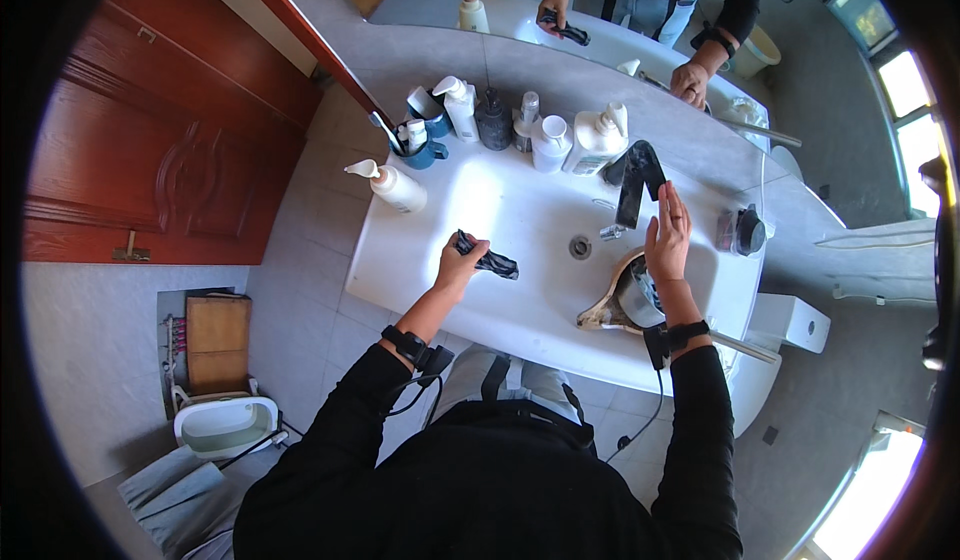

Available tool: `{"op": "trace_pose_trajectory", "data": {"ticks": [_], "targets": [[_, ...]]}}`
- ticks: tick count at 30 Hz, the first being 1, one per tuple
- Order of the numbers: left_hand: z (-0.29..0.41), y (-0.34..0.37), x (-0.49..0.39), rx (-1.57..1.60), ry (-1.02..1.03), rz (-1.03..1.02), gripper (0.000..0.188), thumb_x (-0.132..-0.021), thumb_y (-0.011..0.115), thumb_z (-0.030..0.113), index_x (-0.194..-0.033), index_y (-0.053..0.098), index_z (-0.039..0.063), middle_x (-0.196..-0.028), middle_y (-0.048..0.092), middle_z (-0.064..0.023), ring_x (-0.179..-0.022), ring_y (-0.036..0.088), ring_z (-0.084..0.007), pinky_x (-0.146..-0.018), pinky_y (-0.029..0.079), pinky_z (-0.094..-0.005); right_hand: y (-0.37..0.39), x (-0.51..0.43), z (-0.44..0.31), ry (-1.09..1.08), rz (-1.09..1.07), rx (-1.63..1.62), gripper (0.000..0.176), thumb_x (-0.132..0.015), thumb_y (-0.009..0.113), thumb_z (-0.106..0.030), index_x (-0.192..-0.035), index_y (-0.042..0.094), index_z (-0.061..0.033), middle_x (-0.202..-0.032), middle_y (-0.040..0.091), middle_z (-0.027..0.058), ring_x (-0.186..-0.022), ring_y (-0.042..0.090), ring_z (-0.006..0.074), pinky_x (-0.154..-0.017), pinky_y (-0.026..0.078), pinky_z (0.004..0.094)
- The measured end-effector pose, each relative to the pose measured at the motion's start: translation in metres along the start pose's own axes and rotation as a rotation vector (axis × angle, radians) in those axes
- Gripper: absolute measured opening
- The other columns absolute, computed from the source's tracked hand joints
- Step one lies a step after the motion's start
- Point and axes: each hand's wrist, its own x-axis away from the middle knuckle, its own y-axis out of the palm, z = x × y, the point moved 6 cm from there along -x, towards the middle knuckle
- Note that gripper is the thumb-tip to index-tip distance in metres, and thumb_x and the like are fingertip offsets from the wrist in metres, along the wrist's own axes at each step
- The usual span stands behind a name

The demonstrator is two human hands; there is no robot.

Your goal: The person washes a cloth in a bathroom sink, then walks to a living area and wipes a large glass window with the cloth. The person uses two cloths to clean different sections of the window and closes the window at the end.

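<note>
In a white sink basin (525,218), my left hand (459,261) grips a crumpled black cloth or plastic bundle (496,263). My right hand (669,237) has its fingers extended beside the black faucet (637,181), near its right edge; whether they touch cannot be told. Below that hand a metal pot (634,301) sits inside a worn, pale ladle-like vessel (598,314), with things in the pot that I cannot make out. A metallic handle (744,347) sticks out past the basin's front right edge. The drain (580,247) lies between my hands.
Pump bottles (598,140), a blue cup with toothbrush (420,153) and other toiletries line the back ledge. Another pump bottle (399,188) stands at the left rim, a dark-lidded jar (742,231) at the right. A mirror (510,12) rises behind; a toilet (795,323) is at right.
</note>
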Motion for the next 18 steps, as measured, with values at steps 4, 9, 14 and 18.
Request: {"op": "trace_pose_trajectory", "data": {"ticks": [4, 9, 14, 18], "targets": [[0.026, 0.019, 0.004, -0.113, 0.185, -0.107, 0.023, -0.086, 0.071, 0.002, -0.092, 0.051, 0.011, -0.097, 0.064, -0.0043, -0.094, 0.062, -0.0141, -0.085, 0.051, -0.0295, -0.020, -0.005, -0.009, 0.096, -0.177, 0.113, 0.059, -0.085, 0.059, -0.003, -0.143, 0.048, -0.0127, -0.151, 0.040, 0.0131, -0.136, 0.043, 0.0308, -0.110, 0.035, 0.0446], [0.073, 0.039, 0.017, -0.241, 0.382, -0.250, 0.020, -0.086, 0.071, 0.003, -0.098, 0.055, 0.007, -0.100, 0.062, -0.0045, -0.096, 0.061, -0.0136, -0.087, 0.050, -0.0282, -0.073, -0.011, -0.033, 0.413, -0.346, -0.810, 0.041, -0.091, 0.060, -0.014, -0.131, 0.058, -0.0048, -0.135, 0.057, 0.0154, -0.125, 0.054, 0.0287, -0.101, 0.045, 0.0428], [0.098, 0.061, 0.033, -0.485, 0.677, -0.273, 0.016, -0.087, 0.069, 0.004, -0.099, 0.060, 0.006, -0.099, 0.062, -0.0068, -0.097, 0.062, -0.0196, -0.087, 0.049, -0.0314, -0.012, 0.032, -0.096, 0.643, -0.505, -1.872, 0.042, -0.097, 0.055, -0.030, -0.127, 0.057, -0.0007, -0.118, 0.065, 0.0167, -0.108, 0.063, 0.0287, -0.095, 0.049, 0.0410], [0.088, 0.087, 0.061, -0.759, 1.029, -0.331, 0.011, -0.087, 0.067, 0.010, -0.096, 0.062, 0.007, -0.098, 0.058, -0.0093, -0.096, 0.059, -0.0292, -0.086, 0.048, -0.0373, 0.102, 0.128, -0.105, 1.306, -0.523, -1.109, 0.057, -0.091, 0.066, -0.038, -0.135, 0.051, -0.0042, -0.116, 0.064, 0.0141, -0.111, 0.060, 0.0280, -0.090, 0.052, 0.0438]]}}
